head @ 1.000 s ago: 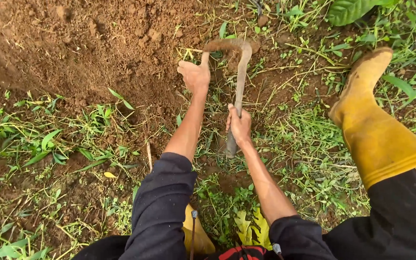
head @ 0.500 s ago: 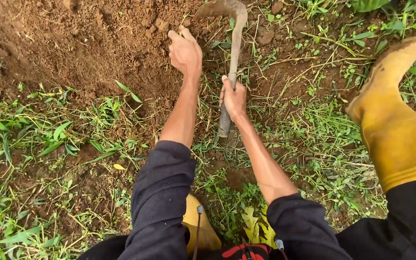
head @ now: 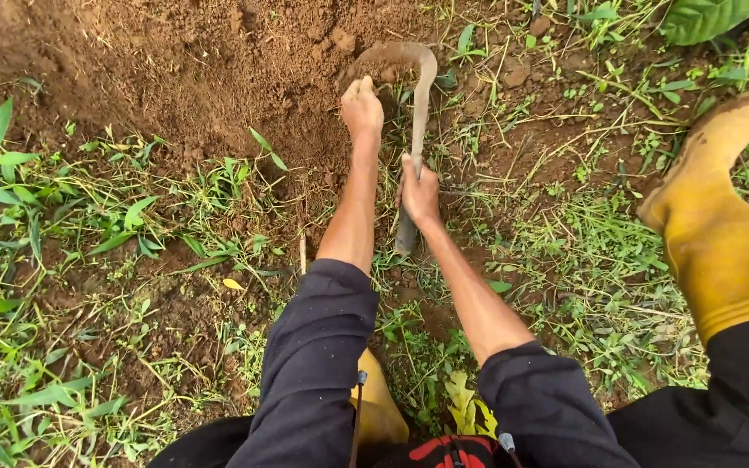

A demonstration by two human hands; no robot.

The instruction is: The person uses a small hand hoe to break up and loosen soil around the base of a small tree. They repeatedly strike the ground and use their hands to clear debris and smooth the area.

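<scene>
Bare brown soil (head: 175, 61) fills the upper left of the view, giving way to trampled grass and weeds (head: 88, 260) below and to the right; a yellow rubber boot (head: 721, 225) stands on the right, well apart from the hands, and a broad green leaf (head: 704, 17) shows at the top right corner. The right hand (head: 420, 192) is wrapped closed around the handle of a sickle (head: 416, 121); its curved, soil-caked blade hooks leftward at the edge of the bare earth. The left hand (head: 362, 108) is closed, fingers curled down at the ground just beside the blade; whether it grasps weed stems or only soil cannot be told. The sickle looks stiff and fairly light, a one-hand tool; the handle is the place to hold it, well back from the edge; dirt on the blade and handle may make the grip slippery.
</scene>
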